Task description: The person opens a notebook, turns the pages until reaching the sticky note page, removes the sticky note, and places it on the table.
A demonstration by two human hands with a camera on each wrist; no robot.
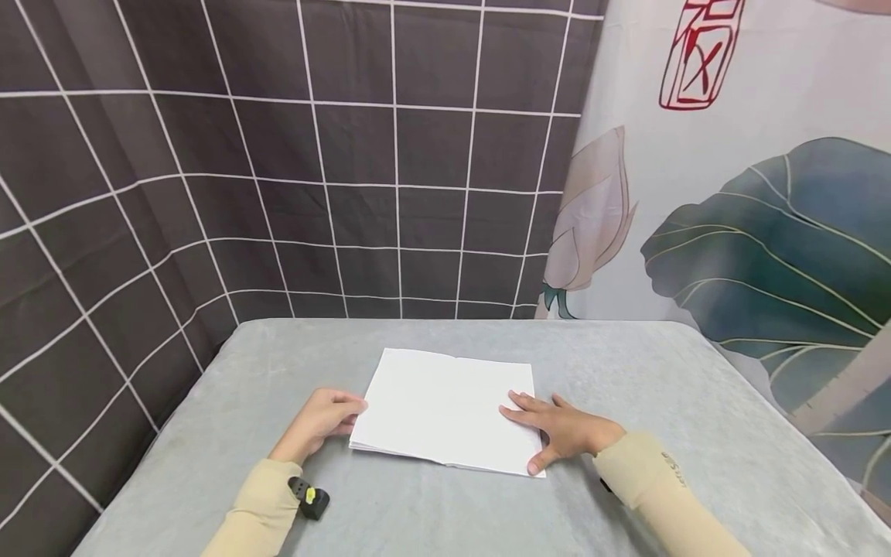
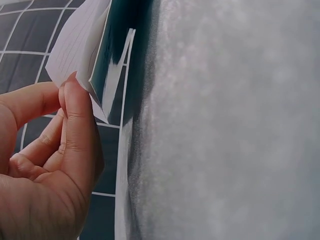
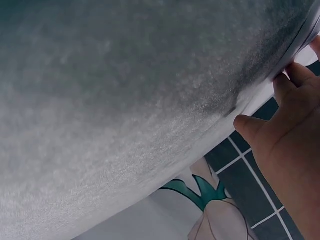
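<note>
An open notebook (image 1: 442, 410) with white pages lies on the grey cloth-covered table, its middle fold running away from the front edge. At its left edge my left hand (image 1: 322, 420) pinches the page edges between thumb and finger. The left wrist view shows faintly lined pages (image 2: 75, 45) beside a dark teal cover (image 2: 111, 50), with the fingertips at their corner. My right hand (image 1: 567, 427) rests with spread fingers on the right page, thumb near the lower right corner. In the right wrist view its fingertips meet the notebook's edge, mostly cut off by the frame.
The grey cloth (image 1: 278, 356) covers the whole tabletop around the notebook. Behind and to the left hangs a dark curtain (image 1: 355, 216) with a white grid. A pale curtain (image 1: 626, 255) with lotus drawings hangs at the right. A small black device (image 1: 311, 499) sits on the left wrist.
</note>
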